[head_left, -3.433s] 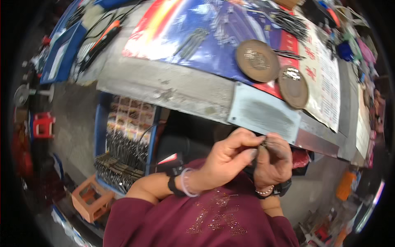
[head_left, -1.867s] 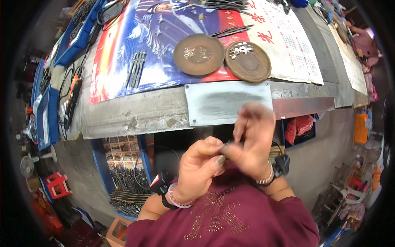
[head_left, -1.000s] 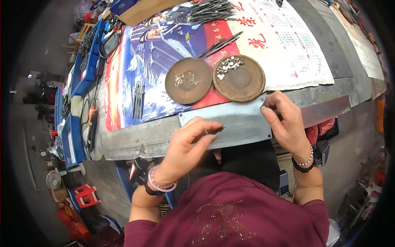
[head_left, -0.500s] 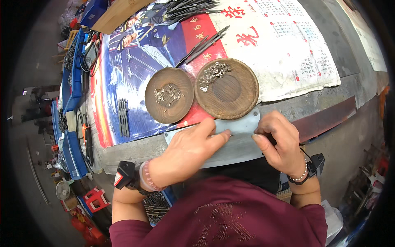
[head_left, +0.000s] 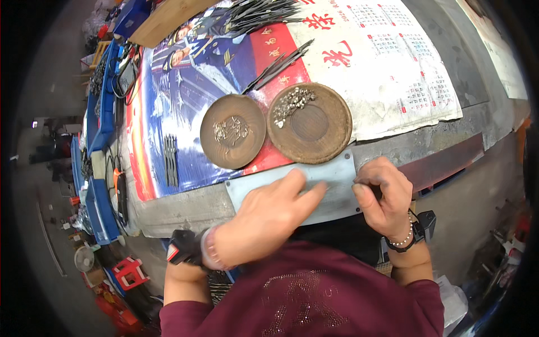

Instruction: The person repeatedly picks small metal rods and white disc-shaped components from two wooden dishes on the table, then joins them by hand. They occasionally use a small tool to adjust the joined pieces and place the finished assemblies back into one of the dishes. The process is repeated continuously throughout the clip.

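Note:
My left hand [head_left: 269, 208] is over the pale metal plate [head_left: 339, 196] at the table's front edge, its thumb and forefinger smeared by motion, so its grip cannot be told. Just past the plate's right end, my right hand [head_left: 384, 194] is closed in a pinch; a small dark bit shows at the fingertips, too small to name. Beyond the hands stand two round wooden dishes. The left wooden dish [head_left: 212, 149] has small thin metal pins [head_left: 231, 131] in it. In the right wooden dish [head_left: 331, 132] lies a heap of small shiny metal pieces [head_left: 293, 103].
Dark slender metal strips [head_left: 170, 160] lie left of the dishes, with more strips [head_left: 278, 66] behind them and a larger pile [head_left: 264, 16] at the back. A printed calendar sheet [head_left: 387, 84] covers the table. Blue bins [head_left: 102, 210] and an orange-and-black tool [head_left: 119, 196] line the left side.
My left hand has shifted right and slightly nearer to me; the pin tip seen at its fingers earlier no longer shows. My right hand stays pinched and has moved slightly.

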{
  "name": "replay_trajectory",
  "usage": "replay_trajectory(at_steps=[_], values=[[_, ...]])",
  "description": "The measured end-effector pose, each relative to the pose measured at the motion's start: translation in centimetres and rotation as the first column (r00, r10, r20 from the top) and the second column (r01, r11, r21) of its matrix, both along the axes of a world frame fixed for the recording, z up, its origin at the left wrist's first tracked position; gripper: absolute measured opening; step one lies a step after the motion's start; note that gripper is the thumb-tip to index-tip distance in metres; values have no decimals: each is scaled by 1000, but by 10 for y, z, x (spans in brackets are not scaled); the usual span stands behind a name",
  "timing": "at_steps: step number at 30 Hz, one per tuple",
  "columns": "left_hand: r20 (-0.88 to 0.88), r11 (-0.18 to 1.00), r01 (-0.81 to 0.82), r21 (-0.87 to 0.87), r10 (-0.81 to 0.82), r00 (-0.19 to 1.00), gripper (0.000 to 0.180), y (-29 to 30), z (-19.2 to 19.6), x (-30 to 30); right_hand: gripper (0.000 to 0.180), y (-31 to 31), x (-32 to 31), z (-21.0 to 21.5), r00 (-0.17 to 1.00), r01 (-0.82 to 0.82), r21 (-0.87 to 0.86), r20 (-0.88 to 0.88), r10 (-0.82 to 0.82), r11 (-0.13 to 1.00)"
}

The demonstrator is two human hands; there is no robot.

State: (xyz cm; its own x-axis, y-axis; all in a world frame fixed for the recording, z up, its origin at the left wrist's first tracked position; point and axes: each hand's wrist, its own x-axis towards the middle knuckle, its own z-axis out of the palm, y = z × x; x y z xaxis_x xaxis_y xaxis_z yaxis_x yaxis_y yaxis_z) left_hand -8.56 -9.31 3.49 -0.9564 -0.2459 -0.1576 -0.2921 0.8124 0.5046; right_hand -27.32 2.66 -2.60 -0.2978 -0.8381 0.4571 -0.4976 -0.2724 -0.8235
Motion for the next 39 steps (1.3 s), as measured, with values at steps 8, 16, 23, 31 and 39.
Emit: replay_trajectory(at_steps=[8,16,23,31,39], values=[[-106,983,-173,59,178,978,38,3,-6,32,12,19,20,28,995,-64,44,76,61,997],[-144,445,-276,852,706,693,33,62,-3,81,16,6,91,28,913,-346,124,272,304,930],[-186,241,-40,970,836,517,31,91,-10,91,18,-3,118,34,952,-275,57,160,263,960],[-470,538,-159,828,819,329,31,116,-38,89,10,3,144,33,979,-145,38,-137,149,989],[-506,565,-167,808,811,293,30,123,-37,87,12,-2,140,22,979,-203,-155,-48,198,967]])
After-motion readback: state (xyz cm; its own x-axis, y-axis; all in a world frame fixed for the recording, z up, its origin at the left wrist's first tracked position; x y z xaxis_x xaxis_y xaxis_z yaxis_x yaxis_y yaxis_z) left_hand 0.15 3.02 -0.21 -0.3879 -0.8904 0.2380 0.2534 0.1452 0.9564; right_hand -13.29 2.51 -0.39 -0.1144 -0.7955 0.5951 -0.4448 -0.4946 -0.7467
